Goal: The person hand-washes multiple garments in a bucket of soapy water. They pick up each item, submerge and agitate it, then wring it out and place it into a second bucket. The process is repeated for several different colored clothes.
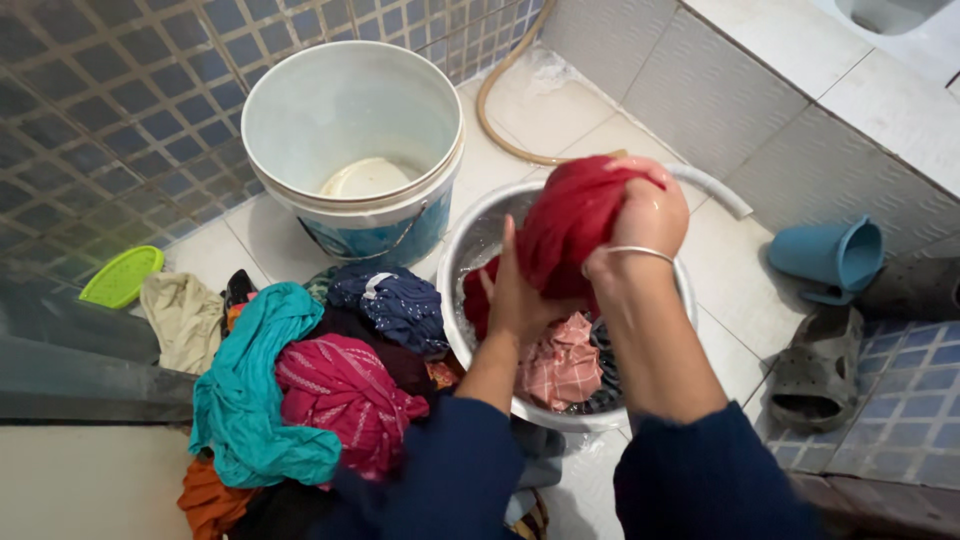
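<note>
Presently, both the left hand point(517, 300) and right hand point(648, 215) grasp a wet, bunched red cloth point(567, 225) above a round metal basin point(470, 250) of crumpled laundry.

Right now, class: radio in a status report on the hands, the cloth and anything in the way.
Both hands, left and right, grip red cloth. Cloth held above basin. Clothes pile left of basin; bucket behind.

Soft, even indoor light, faint shadows, mild glare on wet tiles, slight blur throughout.
</note>
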